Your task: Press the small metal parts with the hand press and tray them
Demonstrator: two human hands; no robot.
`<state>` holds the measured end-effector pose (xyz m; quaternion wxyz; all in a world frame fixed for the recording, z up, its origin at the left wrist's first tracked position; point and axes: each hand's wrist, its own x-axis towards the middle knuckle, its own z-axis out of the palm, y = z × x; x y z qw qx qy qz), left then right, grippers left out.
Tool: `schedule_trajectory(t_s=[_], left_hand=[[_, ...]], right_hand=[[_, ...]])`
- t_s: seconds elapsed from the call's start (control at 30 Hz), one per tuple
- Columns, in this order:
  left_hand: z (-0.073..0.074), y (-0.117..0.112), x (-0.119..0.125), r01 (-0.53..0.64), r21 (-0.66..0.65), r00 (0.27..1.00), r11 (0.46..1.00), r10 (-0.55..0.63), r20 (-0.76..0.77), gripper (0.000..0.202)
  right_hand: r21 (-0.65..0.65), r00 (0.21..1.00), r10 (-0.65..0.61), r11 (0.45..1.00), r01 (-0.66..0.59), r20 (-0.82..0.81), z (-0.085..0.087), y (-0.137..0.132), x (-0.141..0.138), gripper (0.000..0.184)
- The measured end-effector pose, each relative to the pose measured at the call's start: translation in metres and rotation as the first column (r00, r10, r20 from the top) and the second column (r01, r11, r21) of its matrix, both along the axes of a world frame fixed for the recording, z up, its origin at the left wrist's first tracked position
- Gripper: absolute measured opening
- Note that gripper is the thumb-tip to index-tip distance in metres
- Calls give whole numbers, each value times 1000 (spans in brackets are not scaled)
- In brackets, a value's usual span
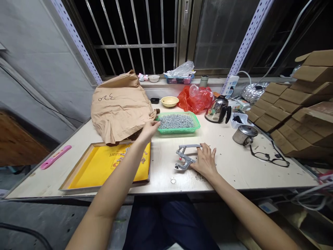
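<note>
My left hand [150,130] is at the left end of a green plastic basket [179,131] filled with small silvery metal pieces [177,121]. Its fingertips are drawn together at the rim; what they hold, if anything, is too small to make out. My right hand [206,161] is closed around the handle end of a grey metal hand tool [185,161] with a coil spring, which rests on the table with its jaw end to the left. Beneath my left forearm is a shallow tray lined with a yellow sheet [96,165], bearing several small metal pieces [127,150].
A large brown paper bag [119,107] leans behind the tray. A pink-handled object [56,157] lies at the left. Toward the right are a kettle [218,109], a lidded metal cup [244,135], eyeglasses [270,158] and stacked cardboard boxes [293,118]. A red plastic bag [194,99] sits behind the basket.
</note>
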<state>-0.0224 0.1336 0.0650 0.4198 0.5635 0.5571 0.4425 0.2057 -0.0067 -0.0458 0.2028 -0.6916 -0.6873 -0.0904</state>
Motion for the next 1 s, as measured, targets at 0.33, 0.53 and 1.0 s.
schedule_trajectory(t_s=[0.33,0.53,1.0], left_hand=[[-29,-77,-143,-21,-106,811,994,-45,-583,6],[-55,-85,-133,13,51,783,999,21,-621,14],[-40,-92,-104,-167,-88,960,982,141,-242,12]], right_hand=[[-15,997,71,997,-71,34,-3,-3,-3,76],[3,996,70,998,-70,63,-5,-4,-3,77],[24,996,91,995,-92,19,2,-4,-3,74]])
